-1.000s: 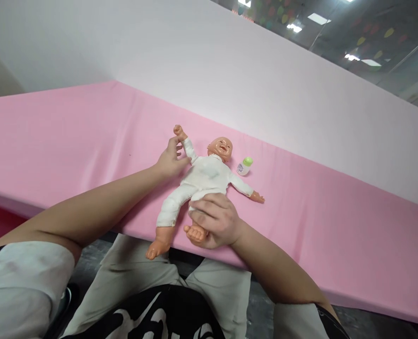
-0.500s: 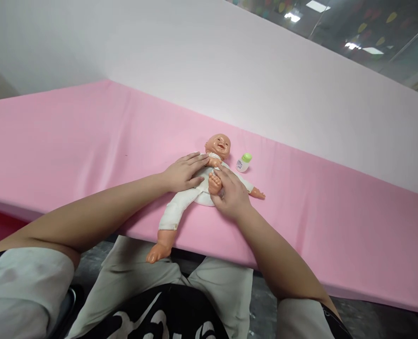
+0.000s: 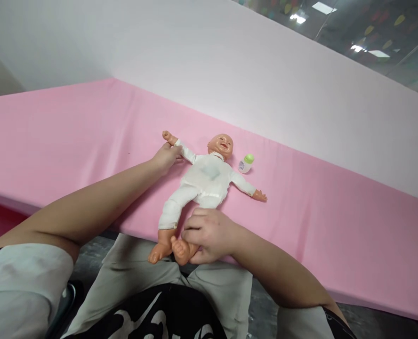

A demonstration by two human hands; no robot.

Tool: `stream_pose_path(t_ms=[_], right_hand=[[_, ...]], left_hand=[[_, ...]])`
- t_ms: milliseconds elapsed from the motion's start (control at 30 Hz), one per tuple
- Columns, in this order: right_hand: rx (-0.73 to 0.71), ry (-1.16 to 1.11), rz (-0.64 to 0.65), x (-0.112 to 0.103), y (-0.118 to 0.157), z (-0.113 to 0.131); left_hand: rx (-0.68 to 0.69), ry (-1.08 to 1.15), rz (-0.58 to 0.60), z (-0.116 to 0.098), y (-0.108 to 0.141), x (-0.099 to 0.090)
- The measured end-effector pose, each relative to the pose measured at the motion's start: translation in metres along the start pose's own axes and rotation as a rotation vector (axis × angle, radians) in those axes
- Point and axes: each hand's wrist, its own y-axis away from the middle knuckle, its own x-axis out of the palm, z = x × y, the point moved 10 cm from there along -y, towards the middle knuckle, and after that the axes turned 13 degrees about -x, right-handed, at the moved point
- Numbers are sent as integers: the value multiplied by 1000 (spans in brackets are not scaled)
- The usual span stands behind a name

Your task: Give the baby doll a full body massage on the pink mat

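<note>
A baby doll [image 3: 207, 181] in a white cloth suit lies on its back, head toward the wall and feet over the table's front edge. My left hand [image 3: 167, 157] is at the doll's outstretched arm [image 3: 186, 151] on the left, thumb and fingers closed about the sleeve near the wrist. Lower down, my right hand [image 3: 212, 234] wraps round the lower part of the doll's right-side leg, whose bare foot [image 3: 180, 250] pokes out past my fingers. The other leg [image 3: 170, 216] lies straight beside it, untouched. A faint greyish patch marks the doll's chest.
A small white bottle with a green cap [image 3: 246, 163] stands tilted in view beside the doll's head. Pink cloth [image 3: 329, 226] covers the table, which meets a white wall [image 3: 180, 56] behind. My lap is below the front edge.
My left hand has moved left from the chest, and the doll's folded arm is now stretched outward. My right hand has come down toward me with the raised leg, now straightened.
</note>
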Motion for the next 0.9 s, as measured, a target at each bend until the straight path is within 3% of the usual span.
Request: stream_pose_path(t_ms=[100, 200, 300, 400, 467, 567, 700, 767, 900], right_hand=[[-108, -4, 30, 16, -8, 16], [-151, 81, -79, 6, -10, 22], [-128, 258, -250, -23, -3, 23], [-35, 425, -399, -53, 9, 17], [59, 494, -452, -65, 19, 4], [272, 519, -430, -69, 36, -30], [505, 371, -342, -61, 54, -74], [513, 319, -319, -57, 54, -79], [423, 350, -305, -56, 43, -63]], left_hand=[[-124, 172, 36, 12, -7, -4], [-71, 167, -26, 5, 2, -12], [188, -156, -73, -26, 25, -5], [478, -516, -52, -52, 53, 23], [605, -685, -42, -59, 66, 41], [715, -821, -28, -60, 72, 59], [806, -868, -15, -57, 74, 67], [798, -852, -4, -57, 74, 66], [697, -703, 2, -57, 68, 54]])
